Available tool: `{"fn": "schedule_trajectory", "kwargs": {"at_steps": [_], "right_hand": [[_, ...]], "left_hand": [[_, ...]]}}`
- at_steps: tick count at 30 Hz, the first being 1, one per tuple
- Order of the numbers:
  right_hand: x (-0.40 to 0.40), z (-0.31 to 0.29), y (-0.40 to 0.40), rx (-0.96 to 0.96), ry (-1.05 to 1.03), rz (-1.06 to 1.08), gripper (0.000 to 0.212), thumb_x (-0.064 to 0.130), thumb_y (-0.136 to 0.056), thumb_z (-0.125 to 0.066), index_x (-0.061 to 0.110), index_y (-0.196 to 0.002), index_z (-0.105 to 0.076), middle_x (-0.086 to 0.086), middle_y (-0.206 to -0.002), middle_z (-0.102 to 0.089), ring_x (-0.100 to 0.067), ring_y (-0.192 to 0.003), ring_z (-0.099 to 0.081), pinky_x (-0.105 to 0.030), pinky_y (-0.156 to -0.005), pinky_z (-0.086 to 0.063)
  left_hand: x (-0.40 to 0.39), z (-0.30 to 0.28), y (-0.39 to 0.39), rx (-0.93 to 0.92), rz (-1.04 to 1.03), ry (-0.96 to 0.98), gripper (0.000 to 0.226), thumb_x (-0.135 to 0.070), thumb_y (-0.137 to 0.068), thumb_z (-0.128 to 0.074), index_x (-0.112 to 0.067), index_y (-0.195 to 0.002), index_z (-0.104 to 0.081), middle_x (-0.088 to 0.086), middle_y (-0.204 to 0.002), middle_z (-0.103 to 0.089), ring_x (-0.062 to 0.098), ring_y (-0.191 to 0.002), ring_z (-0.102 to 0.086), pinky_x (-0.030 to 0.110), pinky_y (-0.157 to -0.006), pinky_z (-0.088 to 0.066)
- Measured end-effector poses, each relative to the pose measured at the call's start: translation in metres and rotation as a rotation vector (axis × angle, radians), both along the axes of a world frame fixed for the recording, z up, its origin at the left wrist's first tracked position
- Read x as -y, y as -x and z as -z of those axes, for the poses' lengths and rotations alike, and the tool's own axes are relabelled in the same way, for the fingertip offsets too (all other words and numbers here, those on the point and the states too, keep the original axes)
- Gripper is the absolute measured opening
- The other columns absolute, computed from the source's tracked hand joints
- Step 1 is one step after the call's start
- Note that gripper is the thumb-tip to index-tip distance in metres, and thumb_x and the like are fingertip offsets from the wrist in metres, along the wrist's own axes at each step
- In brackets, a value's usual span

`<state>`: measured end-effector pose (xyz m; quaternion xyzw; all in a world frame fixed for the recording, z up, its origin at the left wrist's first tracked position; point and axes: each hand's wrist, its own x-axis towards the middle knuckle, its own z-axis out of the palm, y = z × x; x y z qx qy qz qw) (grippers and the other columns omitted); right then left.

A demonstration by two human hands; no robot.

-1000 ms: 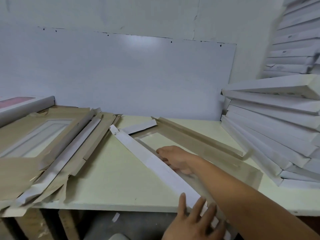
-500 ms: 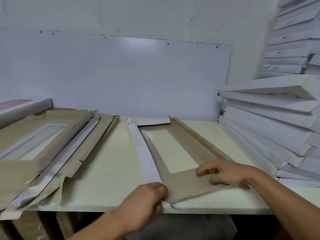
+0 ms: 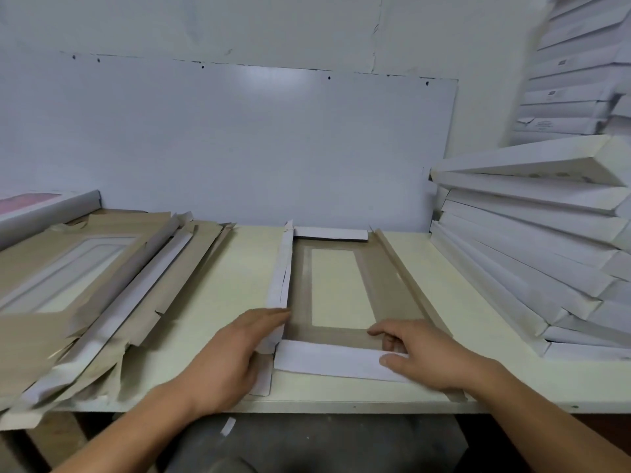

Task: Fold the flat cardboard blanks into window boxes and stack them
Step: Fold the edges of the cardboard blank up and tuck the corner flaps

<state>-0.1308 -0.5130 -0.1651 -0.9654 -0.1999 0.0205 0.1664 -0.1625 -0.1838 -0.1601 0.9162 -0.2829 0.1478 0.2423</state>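
Note:
A cardboard blank (image 3: pixel 392 285) with a clear window lies brown side up in the middle of the table. Its left, far and near flaps are folded up and show white. My left hand (image 3: pixel 235 353) presses flat against the near end of the left flap (image 3: pixel 281 278), fingers straight. My right hand (image 3: pixel 420 349) pinches the near flap (image 3: pixel 327 360), thumb on its white face and fingers behind it on the brown panel. A pile of flat blanks (image 3: pixel 102 285) lies to the left. Finished white boxes (image 3: pixel 532 240) are stacked at the right.
The cream table (image 3: pixel 225 295) ends at a front edge just below my hands. A white wall panel (image 3: pixel 239 145) stands behind it. A box with a pink face (image 3: pixel 37 206) sits at the far left. More white boxes (image 3: pixel 573 83) are piled high in the right corner.
The blank has turned square to the table edge. Its near flap is now folded up under my right hand, and my left hand has opened flat against the left flap.

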Motion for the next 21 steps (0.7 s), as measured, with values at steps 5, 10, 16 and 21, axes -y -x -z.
{"fn": "schedule_trajectory", "kwargs": {"at_steps": [5, 10, 16, 21], "right_hand": [[-0.027, 0.014, 0.010, 0.156, -0.008, -0.097, 0.050, 0.011, -0.092, -0.047, 0.035, -0.136, -0.053, 0.021, -0.126, -0.050, 0.004, -0.112, -0.041, -0.015, -0.098, -0.035], [-0.039, 0.029, 0.021, 0.272, 0.137, -0.098, 0.037, 0.031, -0.102, -0.034, 0.026, -0.129, -0.059, 0.014, -0.132, -0.049, -0.006, -0.124, -0.035, -0.025, -0.101, -0.036], [-0.020, 0.031, 0.034, 0.284, 0.247, -0.058, 0.045, 0.049, -0.101, -0.028, 0.028, -0.129, -0.057, 0.013, -0.126, -0.048, -0.010, -0.119, -0.041, -0.026, -0.097, -0.032], [-0.018, 0.019, 0.028, 0.206, 0.124, 0.043, 0.038, 0.031, -0.105, -0.030, 0.036, -0.137, -0.050, 0.014, -0.127, -0.053, -0.009, -0.116, -0.046, -0.029, -0.100, -0.036]], "left_hand": [[0.042, 0.015, 0.017, 0.115, 0.191, -0.184, 0.057, -0.009, -0.079, -0.055, -0.014, -0.135, -0.057, 0.001, -0.142, -0.054, 0.016, -0.132, -0.049, 0.027, -0.113, -0.036], [0.061, 0.025, 0.009, 0.130, 0.062, -0.394, 0.017, -0.028, -0.097, -0.038, -0.019, -0.088, -0.049, 0.000, -0.095, -0.059, 0.025, -0.091, -0.056, 0.032, -0.077, -0.042], [0.041, 0.023, 0.001, 0.187, -0.026, -0.466, 0.024, -0.035, -0.089, -0.057, -0.021, -0.072, -0.048, -0.002, -0.064, -0.055, 0.024, -0.058, -0.051, 0.031, -0.049, -0.041], [0.044, 0.017, -0.008, 0.029, -0.185, -0.261, 0.008, -0.029, -0.097, -0.036, -0.030, -0.104, -0.040, 0.000, -0.082, -0.061, 0.031, -0.075, -0.052, 0.038, -0.067, -0.047]]}}
